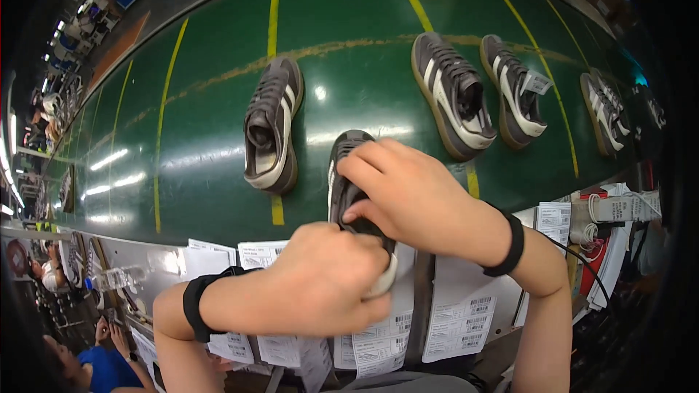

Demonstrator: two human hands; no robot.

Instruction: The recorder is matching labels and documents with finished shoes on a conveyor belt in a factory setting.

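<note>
A dark grey sneaker with pale side stripes is between my hands at the belt's near edge, toe pointing away from me. My left hand is closed around its heel end, where a bit of the white heel and sole shows. My right hand is bent over the laces and the opening, thumb and fingers gripping there. Both hands cover most of the shoe's middle, so whatever they pinch inside it is hidden. Just beyond to the left, a matching sneaker rests on the green belt.
A grey sneaker and another with a paper tag lie on the belt to the right, with more shoes farther along. Sheets of printed labels hang below the near edge. A plastic bottle lies left; a person in blue is lower left.
</note>
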